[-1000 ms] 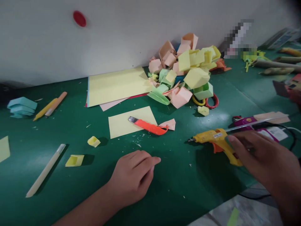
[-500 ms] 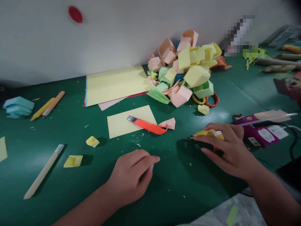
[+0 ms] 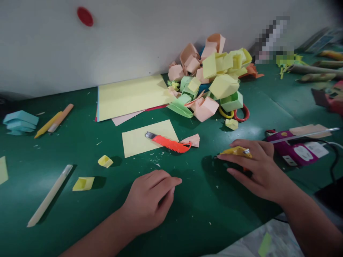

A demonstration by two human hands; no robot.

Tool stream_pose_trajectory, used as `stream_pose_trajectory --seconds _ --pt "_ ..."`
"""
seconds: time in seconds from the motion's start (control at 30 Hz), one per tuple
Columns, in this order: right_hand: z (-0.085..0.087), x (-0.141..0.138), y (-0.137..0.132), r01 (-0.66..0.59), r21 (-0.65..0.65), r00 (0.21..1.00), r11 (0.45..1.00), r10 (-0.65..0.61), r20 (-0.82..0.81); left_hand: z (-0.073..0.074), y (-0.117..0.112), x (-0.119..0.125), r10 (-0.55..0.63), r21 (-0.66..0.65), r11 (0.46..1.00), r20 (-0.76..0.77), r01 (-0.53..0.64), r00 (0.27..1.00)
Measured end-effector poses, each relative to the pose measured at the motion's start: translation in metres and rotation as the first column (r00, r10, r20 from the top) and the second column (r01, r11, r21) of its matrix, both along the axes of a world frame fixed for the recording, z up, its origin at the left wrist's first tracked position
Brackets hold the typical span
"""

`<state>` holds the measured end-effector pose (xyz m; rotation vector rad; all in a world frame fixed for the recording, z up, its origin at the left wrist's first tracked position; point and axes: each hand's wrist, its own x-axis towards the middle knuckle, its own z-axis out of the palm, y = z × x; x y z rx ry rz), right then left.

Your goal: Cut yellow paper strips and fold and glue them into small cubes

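My right hand (image 3: 258, 171) is wrapped around a yellow glue gun (image 3: 235, 152) whose metal tip points left, just above the green table. A clear glue stick (image 3: 305, 135) runs out to the right behind the knuckles. My left hand (image 3: 154, 200) rests on the tabletop, loosely curled, with nothing visible in its fingers. Beyond it lies an orange utility knife (image 3: 171, 143), partly on a pale yellow paper rectangle (image 3: 136, 142). A small pink paper piece (image 3: 194, 140) is at the knife's handle end. Two small folded yellow paper pieces (image 3: 83, 184) sit to the left.
A pile of folded paper boxes (image 3: 209, 78) stands against the wall, with scissors (image 3: 242, 113) under its edge. Left of it is a paper stack (image 3: 131, 98). Paper tubes (image 3: 50, 196) and a blue folded paper (image 3: 21, 121) lie left. A purple power strip (image 3: 297, 150) is right.
My right hand, with the glue gun in it, has shifted slightly to the left. My left hand and the papers have stayed in place.
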<state>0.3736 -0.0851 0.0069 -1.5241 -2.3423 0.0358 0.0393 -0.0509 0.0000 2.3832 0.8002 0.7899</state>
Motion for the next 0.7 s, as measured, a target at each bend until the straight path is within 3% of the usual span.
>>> stream_pose_trajectory --seconds 0.57,0.7 --pt "-0.0007 0.0016 -0.0006 -0.001 -0.002 1.000 1.000 0.001 -0.019 0.0006 0.0006 0.0012 0.005 0.011 1.000 -0.004 -0.005 1.000" --pt "0.0016 0.0031 -0.0021 0.023 0.059 0.998 0.998 -0.020 -0.055 -0.0005 -0.0001 -0.0002 0.014 -0.002 1.000 -0.009 -0.014 1.000"
